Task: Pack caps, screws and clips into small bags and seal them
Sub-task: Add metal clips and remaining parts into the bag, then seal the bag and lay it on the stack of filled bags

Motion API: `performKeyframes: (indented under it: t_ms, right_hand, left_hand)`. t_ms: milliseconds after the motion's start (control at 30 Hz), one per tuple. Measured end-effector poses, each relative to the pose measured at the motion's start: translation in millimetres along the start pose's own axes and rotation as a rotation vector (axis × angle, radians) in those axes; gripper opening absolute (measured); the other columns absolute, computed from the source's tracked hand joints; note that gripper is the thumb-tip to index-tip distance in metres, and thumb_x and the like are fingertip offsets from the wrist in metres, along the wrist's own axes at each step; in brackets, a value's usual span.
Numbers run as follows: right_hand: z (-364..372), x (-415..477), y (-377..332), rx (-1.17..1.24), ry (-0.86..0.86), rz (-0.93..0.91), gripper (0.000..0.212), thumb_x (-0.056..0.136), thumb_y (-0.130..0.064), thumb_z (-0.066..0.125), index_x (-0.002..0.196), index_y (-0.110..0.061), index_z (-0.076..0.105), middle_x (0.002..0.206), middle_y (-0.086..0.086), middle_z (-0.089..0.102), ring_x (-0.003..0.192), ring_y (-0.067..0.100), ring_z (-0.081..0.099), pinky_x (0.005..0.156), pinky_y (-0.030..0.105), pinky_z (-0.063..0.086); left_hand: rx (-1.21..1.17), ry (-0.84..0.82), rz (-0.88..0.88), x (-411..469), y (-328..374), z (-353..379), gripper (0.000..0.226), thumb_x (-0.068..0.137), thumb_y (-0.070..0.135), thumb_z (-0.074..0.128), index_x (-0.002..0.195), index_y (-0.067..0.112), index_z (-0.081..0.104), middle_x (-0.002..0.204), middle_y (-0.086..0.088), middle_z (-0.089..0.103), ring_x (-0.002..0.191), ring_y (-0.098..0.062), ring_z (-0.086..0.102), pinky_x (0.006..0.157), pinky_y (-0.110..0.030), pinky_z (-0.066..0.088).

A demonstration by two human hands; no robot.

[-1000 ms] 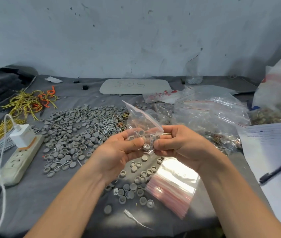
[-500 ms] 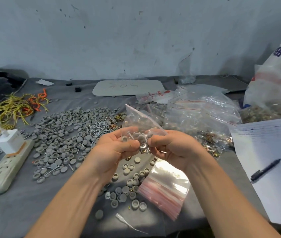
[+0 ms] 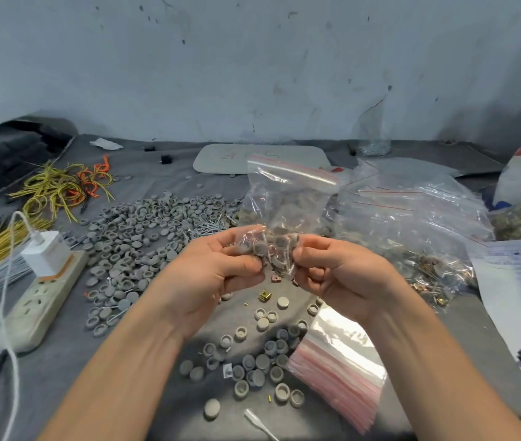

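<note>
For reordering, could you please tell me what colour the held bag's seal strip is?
Red; the seal strip shows best in the head view.

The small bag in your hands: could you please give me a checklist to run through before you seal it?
1. Grip: the left hand and the right hand both hold the small bag low down: ok.
2. The grey caps are inside: ok.
3. Clips inside: cannot tell.
4. The red zip strip is pressed shut: cannot tell.
5. The stack of empty bags is ready nearby: ok.
</note>
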State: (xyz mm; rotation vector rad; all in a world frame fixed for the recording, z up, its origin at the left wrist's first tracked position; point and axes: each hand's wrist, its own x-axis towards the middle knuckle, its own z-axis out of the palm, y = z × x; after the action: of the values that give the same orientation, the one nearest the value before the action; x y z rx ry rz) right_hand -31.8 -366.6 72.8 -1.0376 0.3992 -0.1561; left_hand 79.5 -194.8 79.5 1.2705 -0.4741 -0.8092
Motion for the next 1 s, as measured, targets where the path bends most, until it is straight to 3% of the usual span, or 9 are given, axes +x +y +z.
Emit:
performKeyframes:
  t_ms: [167, 333, 467, 533, 733, 833, 1000]
  right_hand:
    - [5, 7, 4, 0.0, -0.091, -0.062, 0.031, 0.069, 0.002, 0.072, 0.095, -0.011, 0.083, 0.093, 0.009, 0.075, 0.078, 0.014, 0.07, 0.066, 0.022, 0.058]
    - [10, 12, 6, 0.055, -0.095, -0.102, 0.051, 0.066, -0.001, 0.075, 0.116, -0.002, 0.071, 0.093, 0.01, 0.074, 0.071, 0.013, 0.07, 0.062, 0.02, 0.057]
    - [10, 11, 8, 0.068, -0.027, -0.111, 0.067, 0.064, -0.004, 0.077, 0.129, 0.004, 0.064, 0.105, 0.016, 0.066, 0.082, 0.018, 0.062, 0.059, 0.018, 0.055]
    - [11, 10, 7, 0.079, -0.005, -0.118, 0.064, 0.064, -0.004, 0.077, 0.127, 0.004, 0.064, 0.102, 0.015, 0.064, 0.081, 0.017, 0.057, 0.058, 0.018, 0.055]
    - [10, 8, 6, 0.085, -0.001, -0.103, 0.036, 0.064, 0.0, 0.077, 0.099, -0.006, 0.072, 0.082, 0.006, 0.072, 0.069, 0.013, 0.066, 0.06, 0.02, 0.057]
    - [9, 7, 6, 0.075, -0.018, -0.107, 0.029, 0.063, 0.001, 0.077, 0.091, -0.008, 0.077, 0.081, 0.005, 0.073, 0.068, 0.012, 0.069, 0.062, 0.021, 0.057]
    - [6, 6, 6, 0.058, -0.023, -0.117, 0.043, 0.063, 0.002, 0.075, 0.106, -0.004, 0.074, 0.089, 0.008, 0.074, 0.077, 0.015, 0.071, 0.067, 0.022, 0.058]
  left_hand:
    - [-0.001, 0.039, -0.028, 3, 1, -13, 0.048, 0.056, 0.001, 0.076, 0.099, 0.021, 0.083, 0.108, -0.013, 0.077, 0.09, -0.017, 0.076, 0.068, -0.023, 0.06]
    - [-0.009, 0.066, -0.044, 5, 1, -18, 0.064, 0.059, 0.003, 0.075, 0.122, 0.017, 0.07, 0.11, -0.012, 0.078, 0.095, -0.018, 0.076, 0.068, -0.021, 0.059]
    - [-0.011, 0.065, -0.064, 4, 1, -17, 0.051, 0.077, -0.006, 0.069, 0.124, 0.015, 0.068, 0.111, -0.012, 0.077, 0.095, -0.019, 0.076, 0.067, -0.02, 0.058]
    - [-0.023, 0.064, -0.074, 3, 1, -15, 0.05, 0.079, -0.007, 0.068, 0.125, 0.014, 0.068, 0.112, -0.014, 0.077, 0.096, -0.019, 0.076, 0.068, -0.021, 0.059]
    - [-0.034, 0.074, -0.068, 0, 3, -13, 0.044, 0.087, -0.011, 0.063, 0.123, 0.013, 0.069, 0.106, -0.007, 0.078, 0.091, -0.015, 0.075, 0.068, -0.021, 0.06]
    - [-0.022, 0.061, -0.061, 0, 3, -13, 0.043, 0.086, -0.01, 0.063, 0.121, 0.013, 0.07, 0.104, -0.005, 0.078, 0.089, -0.012, 0.074, 0.068, -0.02, 0.059]
    - [0.028, 0.016, -0.02, -2, 3, -10, 0.056, 0.065, 0.007, 0.074, 0.12, 0.014, 0.071, 0.106, -0.004, 0.078, 0.086, -0.008, 0.072, 0.069, -0.02, 0.058]
